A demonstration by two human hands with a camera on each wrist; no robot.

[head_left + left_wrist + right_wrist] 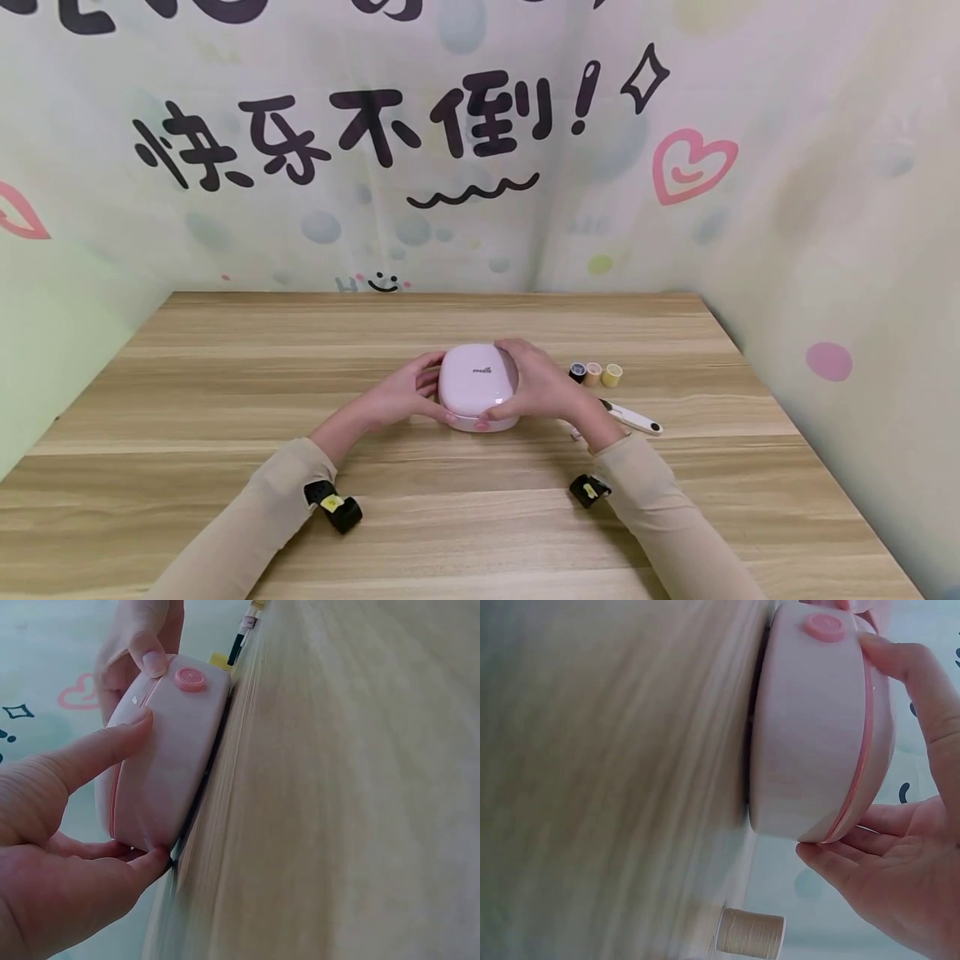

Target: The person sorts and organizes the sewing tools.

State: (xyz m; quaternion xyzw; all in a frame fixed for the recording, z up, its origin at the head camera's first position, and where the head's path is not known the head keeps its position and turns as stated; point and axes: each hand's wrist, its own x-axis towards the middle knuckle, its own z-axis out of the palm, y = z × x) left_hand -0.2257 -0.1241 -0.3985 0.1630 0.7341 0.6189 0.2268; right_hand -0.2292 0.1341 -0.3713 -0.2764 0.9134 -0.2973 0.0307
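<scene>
A pale pink, rounded box with its lid down sits at the middle of the wooden table. Its front carries a round pink button, and a darker pink line runs along the seam under the lid. My left hand grips the box's left side, thumb at the front near the seam and fingers around the side. From the opposite side my right hand holds it, thumb at the front edge close to the button, other fingers behind and along the side. The box's underside lies close over the tabletop.
Right of the box stand a dark blue thread spool, a beige-pink spool and a yellow spool. A white-handled tool lies nearer, partly hidden by my right wrist. A printed cloth hangs behind the table.
</scene>
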